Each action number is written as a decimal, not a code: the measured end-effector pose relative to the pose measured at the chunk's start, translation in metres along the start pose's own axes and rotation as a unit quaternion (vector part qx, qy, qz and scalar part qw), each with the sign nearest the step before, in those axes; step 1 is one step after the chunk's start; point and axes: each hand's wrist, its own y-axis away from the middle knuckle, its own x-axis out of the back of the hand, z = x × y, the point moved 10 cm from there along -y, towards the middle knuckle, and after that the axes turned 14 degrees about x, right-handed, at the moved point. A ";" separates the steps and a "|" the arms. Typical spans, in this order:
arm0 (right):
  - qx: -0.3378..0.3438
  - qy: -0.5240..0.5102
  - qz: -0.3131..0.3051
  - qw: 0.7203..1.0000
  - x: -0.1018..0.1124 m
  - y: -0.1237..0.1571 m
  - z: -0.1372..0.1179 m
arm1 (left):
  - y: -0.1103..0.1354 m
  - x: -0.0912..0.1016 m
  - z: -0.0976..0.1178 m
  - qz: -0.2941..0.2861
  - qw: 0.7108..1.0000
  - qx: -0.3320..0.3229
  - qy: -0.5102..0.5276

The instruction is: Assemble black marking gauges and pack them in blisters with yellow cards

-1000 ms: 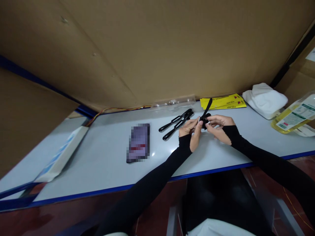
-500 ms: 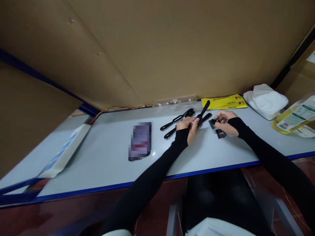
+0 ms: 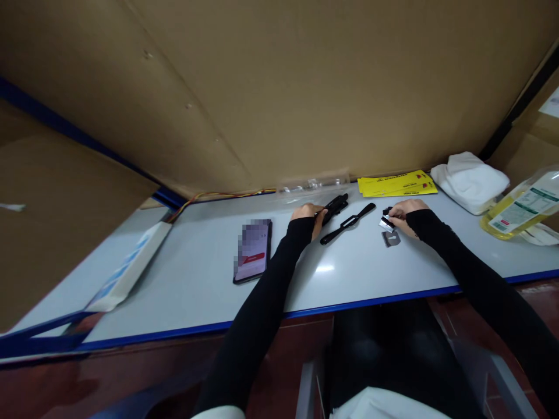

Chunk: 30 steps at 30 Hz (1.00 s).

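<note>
A long white-and-blue packet [image 3: 131, 265] lay at the far left of the bench [image 3: 196, 302], with a phone [image 3: 253, 250] face up further right. Just beyond it the left hand [image 3: 308, 214] had its fingers curled round the near end of a pair of black handles [image 3: 336, 204], which rested on the bench. A single black handle [image 3: 348, 223] lay loose just beside them, touching neither hand. The right hand [image 3: 404, 212] pinched a small silvery plate [image 3: 386, 222] between its fingertips, low over the bench, and a second grey plate [image 3: 391, 238] lay flat just in front of it. Behind were yellow cards [image 3: 397, 185], then a white cloth [image 3: 469, 177] and a bottle of yellow liquid [image 3: 519, 209] at the far right.
</note>
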 end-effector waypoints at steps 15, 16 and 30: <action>-0.137 0.061 0.050 0.987 0.035 0.010 0.049 | 0.026 0.001 0.035 0.057 0.994 -0.068 0.063; -0.143 0.071 0.041 0.986 0.034 0.010 0.056 | 0.029 -0.007 0.041 0.029 0.995 -0.080 0.052; -0.113 0.091 0.040 0.989 0.018 0.004 0.067 | 0.039 -0.031 0.047 0.021 0.998 -0.058 -0.021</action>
